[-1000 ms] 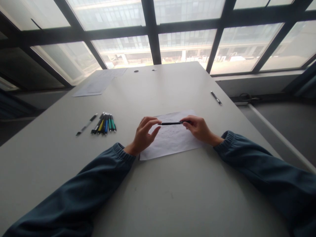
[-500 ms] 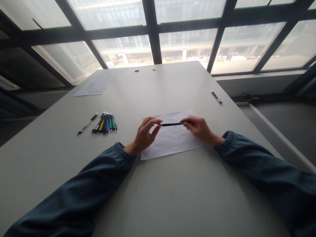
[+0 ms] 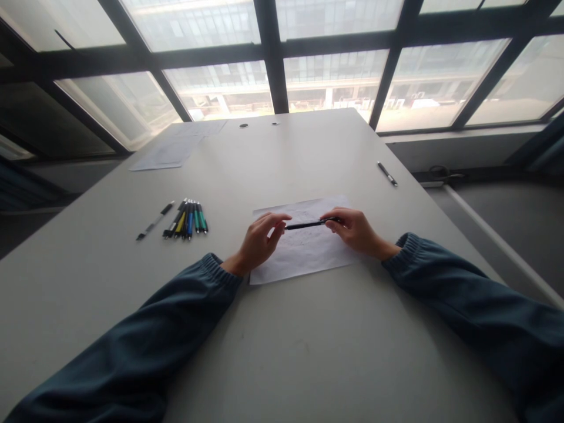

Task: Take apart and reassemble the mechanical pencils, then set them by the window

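Observation:
My right hand pinches a black pen near its clip end, holding it almost level above a sheet of paper. At the pen's left end is my left hand, its thumb and index finger slightly apart around the tip. The index finger sits above the pen and the thumb is beside the tip; whether they touch it is hard to tell. Faint marks show on the paper, which lies flat on the white table.
To the left lies a bunch of several pens with black, yellow, blue and green barrels. A clear-barrelled pen lies beside it. Another pen rests near the table's right edge. More paper sheets lie at the far left, before the windows.
The pen's left end has dipped slightly, and my left index finger has parted from it. My right hand has hardly moved and keeps its pinch.

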A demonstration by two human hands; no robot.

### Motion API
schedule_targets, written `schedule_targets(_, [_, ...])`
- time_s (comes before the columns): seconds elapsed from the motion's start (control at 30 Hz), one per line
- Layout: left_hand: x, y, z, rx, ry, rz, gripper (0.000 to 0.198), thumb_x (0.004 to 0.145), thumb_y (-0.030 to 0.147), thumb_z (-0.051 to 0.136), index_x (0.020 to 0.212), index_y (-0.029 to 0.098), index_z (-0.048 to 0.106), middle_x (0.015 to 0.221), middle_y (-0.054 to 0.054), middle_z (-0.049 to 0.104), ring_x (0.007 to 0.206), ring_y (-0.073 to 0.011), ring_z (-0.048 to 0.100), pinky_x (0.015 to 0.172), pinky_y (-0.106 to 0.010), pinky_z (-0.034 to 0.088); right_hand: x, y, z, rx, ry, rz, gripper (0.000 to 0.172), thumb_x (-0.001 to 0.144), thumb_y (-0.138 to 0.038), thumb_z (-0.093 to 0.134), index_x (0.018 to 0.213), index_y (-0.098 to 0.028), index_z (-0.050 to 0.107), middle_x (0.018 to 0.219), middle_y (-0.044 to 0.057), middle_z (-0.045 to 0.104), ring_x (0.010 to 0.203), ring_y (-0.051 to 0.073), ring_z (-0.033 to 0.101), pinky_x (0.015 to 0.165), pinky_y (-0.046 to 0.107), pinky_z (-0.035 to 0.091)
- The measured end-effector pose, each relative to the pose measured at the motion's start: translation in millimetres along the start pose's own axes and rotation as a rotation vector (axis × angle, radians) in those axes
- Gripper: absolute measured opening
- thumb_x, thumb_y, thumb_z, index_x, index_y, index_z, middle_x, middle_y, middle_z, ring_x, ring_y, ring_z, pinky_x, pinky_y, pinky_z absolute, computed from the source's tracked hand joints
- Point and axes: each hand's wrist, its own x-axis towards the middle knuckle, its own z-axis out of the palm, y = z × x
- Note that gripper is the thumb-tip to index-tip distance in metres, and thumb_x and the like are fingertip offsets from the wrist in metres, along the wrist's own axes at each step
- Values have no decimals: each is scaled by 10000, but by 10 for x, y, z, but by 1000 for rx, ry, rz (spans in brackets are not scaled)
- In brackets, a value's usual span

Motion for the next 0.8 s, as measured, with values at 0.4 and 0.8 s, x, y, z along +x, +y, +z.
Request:
schedule_targets(0.4, [-25,4,-3,-2,-14,-82,216,1034,298,502,1109,198,678,588,47,595,515,-89,555,585,-208,460,-5,9,1,12,-4,-16,202,923,-342,665,1023,-192,755,883,64,703,753,170,613,635,298,485])
schedule_targets(0.8, [-12,-140,59,25,-81,-10,156,933,306,686,1044,225,761,917,-54,754,856,-186,677,794,-324,547,13,-65,-2,6,136,-54,135,928,-290,653,1008,-226,741,970,63,675,872,180,640,646,280,510])
